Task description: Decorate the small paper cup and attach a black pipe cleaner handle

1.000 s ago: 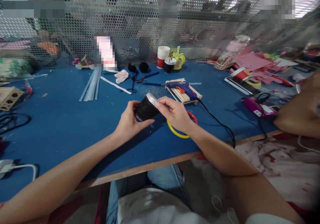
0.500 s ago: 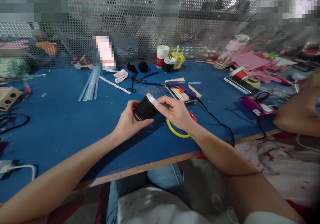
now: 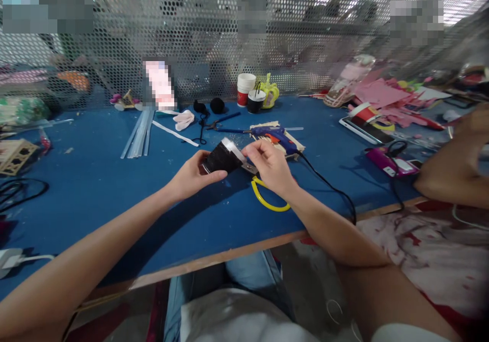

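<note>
My left hand [image 3: 194, 175] is wrapped round a paper cup [image 3: 221, 159] covered in black yarn, with a white band showing at its rim. The cup is tilted above the table, its white end up and to the right. Thumb and forefinger of my right hand [image 3: 267, 166] are pinched together just off that rim; whatever lies between them is too small to make out. Under my right hand lies a pair of scissors [image 3: 270, 199] with yellow handles, partly hidden by the hand.
Beyond my hands a blue glue gun [image 3: 280, 137] rests on a stick rack, its cable trailing right. Pliers [image 3: 225, 123], clear glue sticks [image 3: 139, 134] and stacked cups [image 3: 245, 90] stand behind. At right are a phone [image 3: 362, 130], a purple box [image 3: 389, 161] and another person's arm [image 3: 446, 169].
My right fingers have drawn slightly away from the cup's rim, and the cup has tipped a little. More of the scissors' metal shows beside my right hand. The view has shifted slightly.
</note>
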